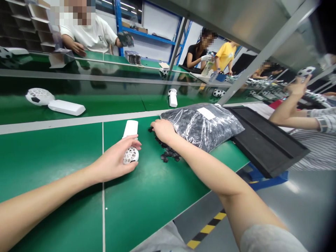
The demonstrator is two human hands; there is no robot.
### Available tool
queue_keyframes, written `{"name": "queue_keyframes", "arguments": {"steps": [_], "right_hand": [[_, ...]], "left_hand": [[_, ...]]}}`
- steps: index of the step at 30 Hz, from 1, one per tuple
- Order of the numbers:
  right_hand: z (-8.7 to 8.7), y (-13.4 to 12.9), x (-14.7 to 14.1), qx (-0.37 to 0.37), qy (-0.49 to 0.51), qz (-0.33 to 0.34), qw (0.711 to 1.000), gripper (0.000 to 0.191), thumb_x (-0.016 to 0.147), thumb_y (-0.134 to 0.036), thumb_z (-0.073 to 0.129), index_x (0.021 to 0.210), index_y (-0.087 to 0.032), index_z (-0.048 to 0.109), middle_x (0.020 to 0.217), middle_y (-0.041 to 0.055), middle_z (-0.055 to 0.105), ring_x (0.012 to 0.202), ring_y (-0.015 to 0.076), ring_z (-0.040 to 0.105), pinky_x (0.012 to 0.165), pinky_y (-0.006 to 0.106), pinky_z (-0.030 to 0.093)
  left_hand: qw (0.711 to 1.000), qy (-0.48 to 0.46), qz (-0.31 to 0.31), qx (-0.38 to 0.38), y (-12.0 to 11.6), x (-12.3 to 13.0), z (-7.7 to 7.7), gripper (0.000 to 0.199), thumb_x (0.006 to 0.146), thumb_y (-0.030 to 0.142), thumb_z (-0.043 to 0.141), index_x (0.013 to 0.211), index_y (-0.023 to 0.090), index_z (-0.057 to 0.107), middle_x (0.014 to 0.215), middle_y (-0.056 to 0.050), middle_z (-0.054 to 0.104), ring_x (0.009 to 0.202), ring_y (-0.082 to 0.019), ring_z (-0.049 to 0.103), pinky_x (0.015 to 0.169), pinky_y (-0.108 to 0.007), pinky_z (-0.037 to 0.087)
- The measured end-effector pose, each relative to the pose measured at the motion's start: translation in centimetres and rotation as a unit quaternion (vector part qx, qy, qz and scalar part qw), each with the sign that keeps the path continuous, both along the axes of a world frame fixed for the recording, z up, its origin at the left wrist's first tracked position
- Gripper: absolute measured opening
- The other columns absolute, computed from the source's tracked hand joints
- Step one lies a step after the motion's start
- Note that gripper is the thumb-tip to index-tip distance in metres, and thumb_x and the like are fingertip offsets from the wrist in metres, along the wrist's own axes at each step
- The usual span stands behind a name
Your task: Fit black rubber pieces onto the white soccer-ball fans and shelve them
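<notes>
My left hand point(118, 155) curls around a white lattice ball point(130, 155) on the green table point(147, 196). A white flat part point(130, 128) extends from the ball's far side. My right hand point(163, 130) reaches down to a pile of small black pieces point(169, 154) beside a clear plastic bag point(202, 126) full of dark pieces. Its fingertips touch the pile's far left edge; whatever they may hold is too small to make out.
Beyond a pale rail, the green conveyor point(112, 101) carries ball-shaped items with white handles point(67, 107). A black tray point(265, 140) lies right of the bag. A slanted metal post point(244, 77) rises behind it. Several people work across the line and at the right.
</notes>
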State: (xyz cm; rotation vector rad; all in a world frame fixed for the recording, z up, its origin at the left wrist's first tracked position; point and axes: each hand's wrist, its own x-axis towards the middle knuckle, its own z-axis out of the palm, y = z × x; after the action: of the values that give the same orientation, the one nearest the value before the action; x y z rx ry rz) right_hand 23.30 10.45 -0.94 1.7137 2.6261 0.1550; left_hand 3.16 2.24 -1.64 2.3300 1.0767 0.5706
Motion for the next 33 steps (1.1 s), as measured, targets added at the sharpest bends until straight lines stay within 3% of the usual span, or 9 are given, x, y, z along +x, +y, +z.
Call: {"name": "queue_keyframes", "arguments": {"steps": [4, 9, 11, 15, 19, 24, 28, 33], "right_hand": [[0.4, -1.0, 0.4, 0.004, 0.004, 0.033, 0.999, 0.021, 0.086, -0.02, 0.047, 0.088, -0.015, 0.067, 0.092, 0.0116, 0.065, 0.09, 0.0233, 0.058, 0.075, 0.032, 0.04], [0.8, -2.6, 0.9, -0.004, 0.045, 0.06, 0.997, 0.016, 0.085, -0.024, 0.05, 0.089, -0.019, 0.065, 0.088, 0.0041, 0.067, 0.081, 0.0174, 0.06, 0.069, 0.027, 0.04], [0.8, -3.3, 1.3, -0.026, 0.086, 0.066, 0.994, 0.012, 0.083, -0.026, 0.055, 0.081, -0.02, 0.065, 0.079, 0.001, 0.067, 0.073, 0.0144, 0.06, 0.065, 0.024, 0.04], [0.7, -4.5, 1.5, -0.08, 0.219, 0.078, 0.969, 0.006, 0.08, -0.021, 0.059, 0.077, -0.02, 0.064, 0.072, -0.0016, 0.067, 0.066, 0.0116, 0.06, 0.064, 0.022, 0.041], [0.2, -5.8, 1.0, -0.072, 0.287, 0.083, 0.952, 0.007, 0.081, -0.019, 0.055, 0.081, -0.019, 0.063, 0.076, 0.0002, 0.066, 0.07, 0.0126, 0.06, 0.066, 0.023, 0.043], [0.1, -6.5, -0.2, -0.084, 0.339, 0.093, 0.932, 0.034, 0.08, -0.015, 0.053, 0.115, -0.018, 0.052, 0.079, 0.0018, 0.065, 0.071, 0.0141, 0.06, 0.069, 0.027, 0.047], [0.4, -7.0, -1.1, -0.116, 0.357, 0.131, 0.917, 0.016, 0.084, -0.017, 0.049, 0.093, -0.019, 0.061, 0.092, 0.0049, 0.066, 0.088, 0.0171, 0.061, 0.081, 0.032, 0.046], [0.4, -7.8, -1.6, -0.232, 0.421, 0.109, 0.87, 0.009, 0.087, -0.022, 0.045, 0.09, -0.018, 0.053, 0.08, 0.0017, 0.064, 0.073, 0.0137, 0.063, 0.067, 0.026, 0.047]], "left_hand": [[0.998, 0.008, -0.05, -0.039, 0.3, -1.0, 0.1, 0.038, 0.075, 0.032, 0.053, 0.111, 0.022, 0.046, 0.133, -0.008, 0.04, 0.13, -0.028, 0.029, 0.102, -0.044, 0.032], [0.996, 0.009, 0.085, -0.031, -0.1, -1.9, -0.4, 0.047, 0.064, 0.043, 0.065, 0.107, 0.027, 0.053, 0.121, -0.006, 0.033, 0.121, -0.031, 0.034, 0.101, -0.049, 0.032], [0.993, 0.007, 0.104, -0.052, -0.3, -2.2, -0.1, 0.046, 0.064, 0.04, 0.066, 0.107, 0.027, 0.053, 0.115, -0.005, 0.033, 0.115, -0.029, 0.039, 0.1, -0.047, 0.034], [0.992, 0.016, 0.051, -0.111, -0.5, -2.9, 1.3, 0.042, 0.064, 0.022, 0.059, 0.105, 0.028, 0.053, 0.112, -0.002, 0.036, 0.104, -0.023, 0.047, 0.094, -0.04, 0.04], [0.991, 0.002, 0.016, -0.132, -0.8, -3.5, 2.0, 0.047, 0.062, 0.012, 0.054, 0.106, 0.027, 0.052, 0.111, -0.002, 0.039, 0.102, -0.02, 0.048, 0.092, -0.034, 0.041], [0.991, -0.016, 0.012, -0.129, -1.0, -3.6, 1.7, 0.049, 0.061, 0.01, 0.052, 0.107, 0.026, 0.051, 0.111, -0.002, 0.04, 0.096, -0.018, 0.05, 0.083, -0.03, 0.045], [0.994, -0.001, 0.018, -0.11, -1.1, -3.9, 2.1, 0.055, 0.06, 0.013, 0.054, 0.113, 0.022, 0.046, 0.107, -0.004, 0.044, 0.094, -0.02, 0.051, 0.082, -0.033, 0.045], [0.993, 0.023, 0.018, -0.116, -1.0, -4.3, 2.6, 0.058, 0.062, 0.014, 0.055, 0.118, 0.021, 0.041, 0.111, -0.005, 0.046, 0.1, -0.022, 0.05, 0.085, -0.033, 0.044]]}}
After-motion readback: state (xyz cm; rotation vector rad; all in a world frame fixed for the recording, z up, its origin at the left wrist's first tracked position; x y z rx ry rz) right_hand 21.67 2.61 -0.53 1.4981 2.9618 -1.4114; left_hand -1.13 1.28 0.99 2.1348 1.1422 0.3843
